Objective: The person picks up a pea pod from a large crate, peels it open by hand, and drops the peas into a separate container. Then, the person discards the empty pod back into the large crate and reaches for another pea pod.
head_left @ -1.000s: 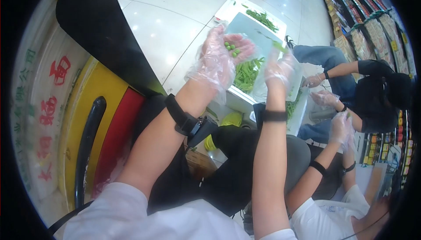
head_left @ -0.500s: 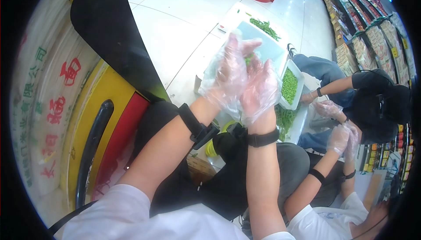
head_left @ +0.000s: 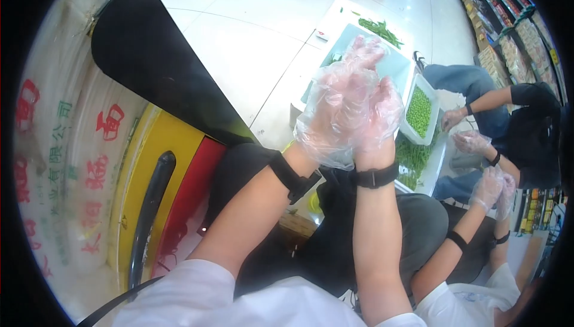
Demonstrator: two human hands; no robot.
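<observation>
My left hand (head_left: 338,103), in a clear plastic glove, is held over a pale blue-white box (head_left: 394,64), its fingers bent toward the other hand. Pressed against it is my right hand (head_left: 381,112), gloved the same way, with its fingers curled in. Whatever sits between the fingertips is hidden by the hands and the crinkled plastic. Right of the hands, a small white tray (head_left: 433,91) holds shelled green peas (head_left: 418,112). Below that tray lie many green pea pods (head_left: 414,162) in a white container. More green pods (head_left: 381,31) lie beyond the box on a white surface.
Two people sit to the right; one's gloved hands (head_left: 490,189) meet close together, and the other wears a black top (head_left: 535,136). A dark panel (head_left: 161,58) and stacked printed sacks (head_left: 78,159) stand at left. Stocked shelves (head_left: 508,22) line the right.
The view has shifted, so the scene sits farther right. My hands have closed nearer together, and the left one now covers the bit of green that showed between them.
</observation>
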